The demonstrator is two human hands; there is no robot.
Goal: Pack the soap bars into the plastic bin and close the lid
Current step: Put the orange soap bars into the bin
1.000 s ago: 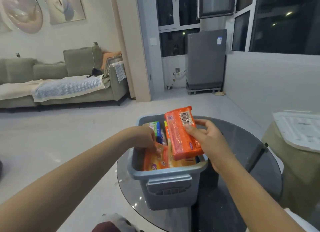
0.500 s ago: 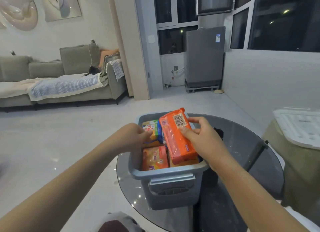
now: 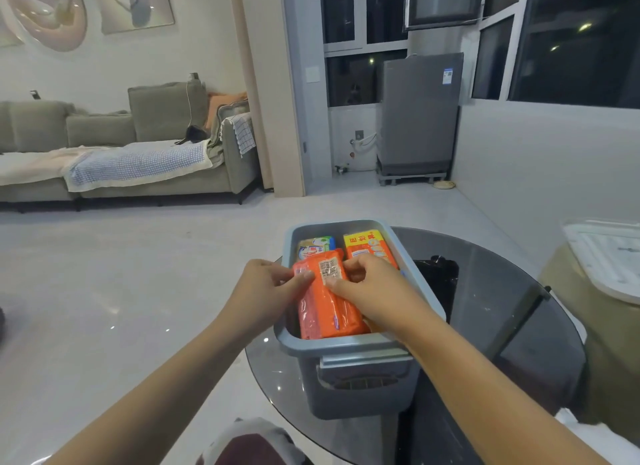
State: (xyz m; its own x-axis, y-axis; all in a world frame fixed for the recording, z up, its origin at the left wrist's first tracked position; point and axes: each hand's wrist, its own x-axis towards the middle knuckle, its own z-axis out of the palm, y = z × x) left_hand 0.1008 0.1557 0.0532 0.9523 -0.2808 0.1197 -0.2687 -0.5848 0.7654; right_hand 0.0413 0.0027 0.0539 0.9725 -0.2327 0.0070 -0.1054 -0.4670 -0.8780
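Note:
A grey plastic bin (image 3: 349,346) stands on a round dark glass table (image 3: 502,326). An orange soap pack (image 3: 327,308) lies flat on top of the soaps inside. My left hand (image 3: 268,284) pinches its far left corner. My right hand (image 3: 367,288) holds its far right end, fingers curled over the barcode label. Behind it sit a blue-and-green soap bar (image 3: 315,246) and a yellow-orange soap bar (image 3: 367,244). The white lid (image 3: 609,256) rests on a stool at the right.
A black object (image 3: 436,274) lies on the table just right of the bin. The olive stool (image 3: 595,343) stands close to the table's right edge. A sofa (image 3: 121,152) and a grey washing machine (image 3: 419,114) are far back across open floor.
The orange pack went from tilted up in my right hand to lying flat in the bin. My left hand moved from the lower soaps onto the pack's corner.

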